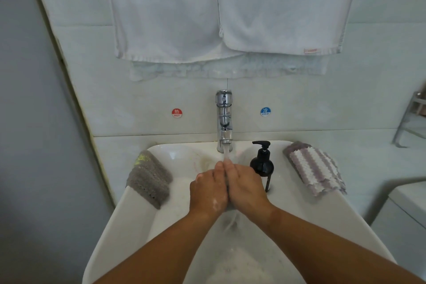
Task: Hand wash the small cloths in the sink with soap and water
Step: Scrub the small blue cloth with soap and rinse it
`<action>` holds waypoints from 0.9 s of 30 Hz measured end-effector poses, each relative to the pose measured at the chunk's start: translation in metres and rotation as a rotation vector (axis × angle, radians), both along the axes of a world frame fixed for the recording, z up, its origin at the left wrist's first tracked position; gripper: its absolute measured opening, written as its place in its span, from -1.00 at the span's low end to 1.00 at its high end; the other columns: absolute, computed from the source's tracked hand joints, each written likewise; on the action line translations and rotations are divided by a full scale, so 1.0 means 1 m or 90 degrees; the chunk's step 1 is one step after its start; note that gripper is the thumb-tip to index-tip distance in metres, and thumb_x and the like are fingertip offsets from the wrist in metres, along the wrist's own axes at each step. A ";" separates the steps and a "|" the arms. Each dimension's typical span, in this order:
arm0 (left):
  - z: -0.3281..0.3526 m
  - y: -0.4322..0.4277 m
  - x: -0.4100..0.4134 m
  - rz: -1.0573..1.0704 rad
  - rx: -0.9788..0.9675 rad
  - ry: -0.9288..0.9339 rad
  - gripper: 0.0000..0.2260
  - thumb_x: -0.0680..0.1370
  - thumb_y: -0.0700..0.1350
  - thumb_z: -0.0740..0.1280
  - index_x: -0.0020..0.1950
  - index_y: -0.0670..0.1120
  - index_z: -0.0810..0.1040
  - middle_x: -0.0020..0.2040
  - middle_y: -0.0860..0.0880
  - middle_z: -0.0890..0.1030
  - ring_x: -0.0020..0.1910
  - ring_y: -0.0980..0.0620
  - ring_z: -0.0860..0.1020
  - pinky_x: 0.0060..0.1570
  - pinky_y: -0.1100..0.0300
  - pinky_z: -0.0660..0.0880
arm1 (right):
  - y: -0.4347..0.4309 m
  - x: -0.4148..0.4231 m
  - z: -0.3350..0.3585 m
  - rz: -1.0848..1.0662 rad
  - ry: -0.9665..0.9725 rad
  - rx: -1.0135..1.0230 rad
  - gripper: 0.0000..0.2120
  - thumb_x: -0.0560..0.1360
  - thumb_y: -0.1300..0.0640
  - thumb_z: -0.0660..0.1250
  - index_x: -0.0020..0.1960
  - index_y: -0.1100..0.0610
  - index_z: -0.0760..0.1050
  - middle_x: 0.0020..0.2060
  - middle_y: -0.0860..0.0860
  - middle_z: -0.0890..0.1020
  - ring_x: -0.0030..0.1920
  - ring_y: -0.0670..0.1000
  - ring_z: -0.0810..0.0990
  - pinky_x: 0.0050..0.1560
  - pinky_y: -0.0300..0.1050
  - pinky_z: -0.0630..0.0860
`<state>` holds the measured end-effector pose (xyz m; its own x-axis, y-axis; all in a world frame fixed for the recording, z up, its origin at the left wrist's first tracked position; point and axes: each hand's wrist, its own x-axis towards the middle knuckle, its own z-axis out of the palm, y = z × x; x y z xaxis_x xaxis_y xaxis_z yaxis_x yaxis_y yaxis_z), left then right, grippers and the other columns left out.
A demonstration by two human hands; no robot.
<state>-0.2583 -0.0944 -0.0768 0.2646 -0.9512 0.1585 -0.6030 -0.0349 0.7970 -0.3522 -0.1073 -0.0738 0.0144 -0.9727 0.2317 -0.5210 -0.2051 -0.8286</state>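
White wall tiles with two hanging towels (230, 11) back a white sink (129, 210), whose basin holds suds (235, 265) at its near end. A gray cloth (148, 177) drapes over the left rim, a purple-and-white striped cloth (314, 168) lies on the right rim, and an opaque black pump bottle (262, 163) stands near the faucet (224, 120). Under its running water (227, 154), the left hand (208, 189) and right hand (245, 185) press palm to palm, fingers straight.
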 end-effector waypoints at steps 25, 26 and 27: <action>0.000 0.007 0.009 -0.151 -0.034 0.356 -0.79 0.71 -0.05 0.18 0.33 0.10 0.44 0.29 -0.04 0.46 0.20 -0.04 0.55 0.01 0.21 0.65 | -0.001 -0.008 0.005 0.086 -0.219 0.076 -0.84 0.69 0.01 0.20 0.25 -0.03 0.43 0.05 -0.05 0.59 0.05 -0.04 0.62 0.01 -0.19 0.65; -0.002 0.007 0.009 -0.152 -0.032 0.347 -0.79 0.72 0.01 0.15 0.34 0.11 0.42 0.28 -0.04 0.48 0.17 -0.03 0.56 -0.05 0.22 0.65 | -0.001 -0.008 0.005 0.092 -0.240 0.075 -0.83 0.68 0.04 0.23 0.27 -0.03 0.42 0.06 -0.07 0.59 0.06 -0.05 0.62 -0.03 -0.24 0.64; -0.004 0.007 0.009 -0.145 -0.038 0.319 -0.78 0.71 0.05 0.12 0.34 0.12 0.41 0.26 -0.04 0.50 0.14 -0.02 0.59 -0.11 0.22 0.64 | 0.000 -0.008 0.005 0.100 -0.254 0.075 -0.80 0.68 0.06 0.25 0.30 -0.03 0.42 0.08 -0.08 0.58 0.07 -0.05 0.62 -0.06 -0.28 0.64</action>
